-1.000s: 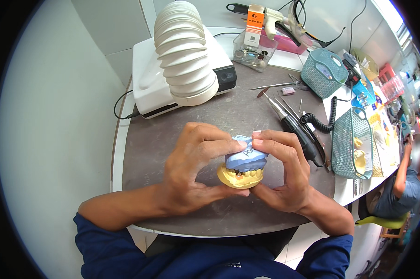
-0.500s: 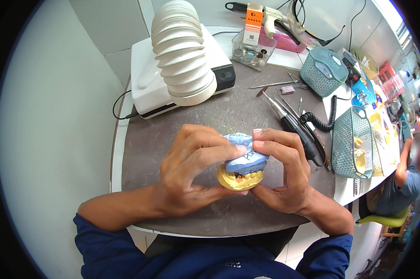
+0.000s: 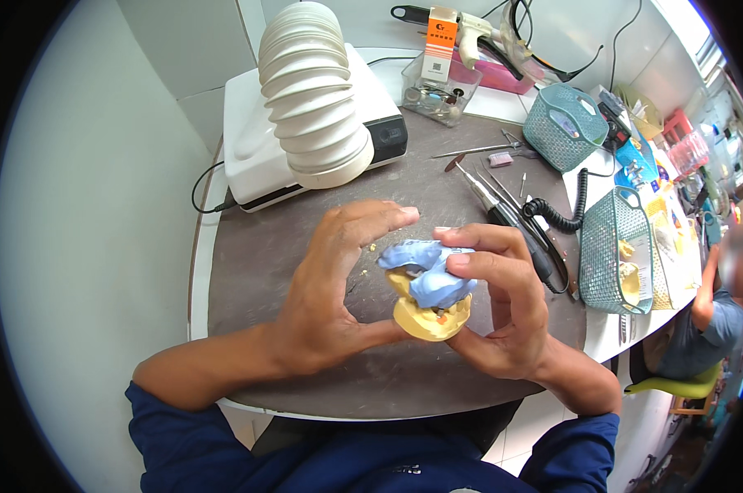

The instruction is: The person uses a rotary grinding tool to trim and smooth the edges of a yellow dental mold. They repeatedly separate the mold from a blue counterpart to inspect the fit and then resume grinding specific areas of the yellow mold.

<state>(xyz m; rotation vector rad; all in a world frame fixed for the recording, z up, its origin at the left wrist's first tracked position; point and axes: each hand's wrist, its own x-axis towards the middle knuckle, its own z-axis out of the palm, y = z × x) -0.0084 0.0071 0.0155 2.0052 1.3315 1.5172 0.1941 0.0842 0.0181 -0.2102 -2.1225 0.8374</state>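
Note:
My right hand (image 3: pixel 507 300) grips a pair of dental casts pressed together above the bench. Its fingers lie over the blue upper dental cast (image 3: pixel 439 286), and its thumb goes under the yellow lower dental cast (image 3: pixel 425 324). The pair is tilted and turned, so a gap shows between the two on the left side. A small orange mark is on the yellow one's front. To the left, my left hand (image 3: pixel 322 287) is open in a wide C shape. Its fingers are off the blue cast, while the thumb tip reaches the yellow cast's left edge; whether it presses there I cannot tell.
A white machine (image 3: pixel 252 135) with a ribbed hose (image 3: pixel 314 99) stands at the back left. A black handpiece (image 3: pixel 515 230) with coiled cord and slim tools lies right of my hands. Teal baskets (image 3: pixel 614 263) line the right side. Another person (image 3: pixel 696 320) sits at far right.
My left fingers have lifted off the blue cast and spread apart. The casts have turned and tilted in my right hand, and the gap between them now shows.

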